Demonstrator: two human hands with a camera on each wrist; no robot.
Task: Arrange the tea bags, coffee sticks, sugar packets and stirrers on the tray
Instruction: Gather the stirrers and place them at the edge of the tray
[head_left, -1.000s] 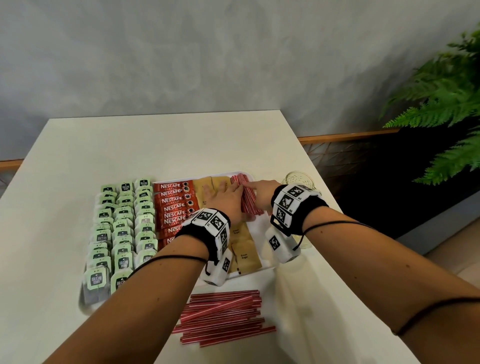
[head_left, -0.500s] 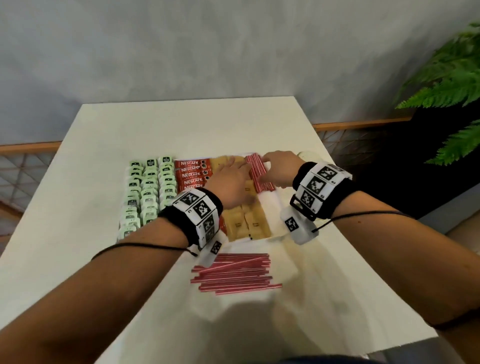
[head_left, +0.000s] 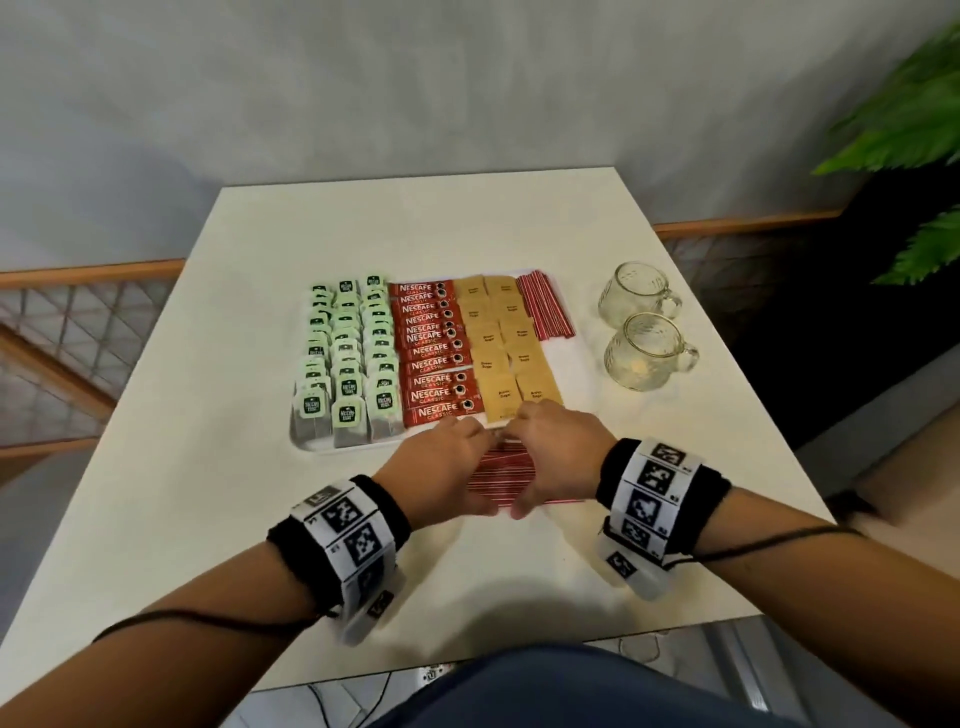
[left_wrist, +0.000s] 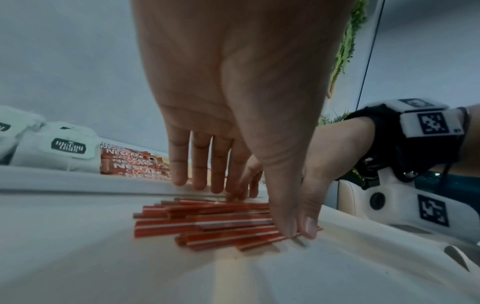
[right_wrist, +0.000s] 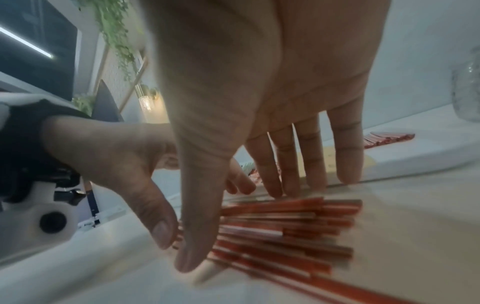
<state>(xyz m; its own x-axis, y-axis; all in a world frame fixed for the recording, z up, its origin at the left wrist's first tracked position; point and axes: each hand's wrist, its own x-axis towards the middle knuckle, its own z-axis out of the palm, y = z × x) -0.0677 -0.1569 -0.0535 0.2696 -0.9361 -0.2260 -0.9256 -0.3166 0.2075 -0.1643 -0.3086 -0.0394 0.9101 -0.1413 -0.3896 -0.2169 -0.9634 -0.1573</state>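
Note:
A white tray (head_left: 332, 448) holds green tea bags (head_left: 345, 358), red coffee sticks (head_left: 431, 348), brown sugar packets (head_left: 506, 348) and a row of red stirrers (head_left: 545, 309) at its far right. A loose pile of red stirrers (head_left: 501, 475) lies on the table just in front of the tray. My left hand (head_left: 457, 467) and right hand (head_left: 545, 462) hover side by side over this pile. Each has straight fingers at the pile's far edge and its thumb at the near edge. The wrist views show both thumbs (left_wrist: 298, 226) (right_wrist: 192, 257) touching the pile (left_wrist: 194, 226) (right_wrist: 298, 236).
Two empty glass mugs (head_left: 636, 296) (head_left: 644, 356) stand on the table to the right of the tray. A strip of bare tray floor (head_left: 571, 374) lies below the placed stirrers. A fern (head_left: 914, 156) hangs at the far right, beyond the table edge.
Both hands have left the stirrer row on the tray and come back toward me. They are now down over the loose stirrer pile.

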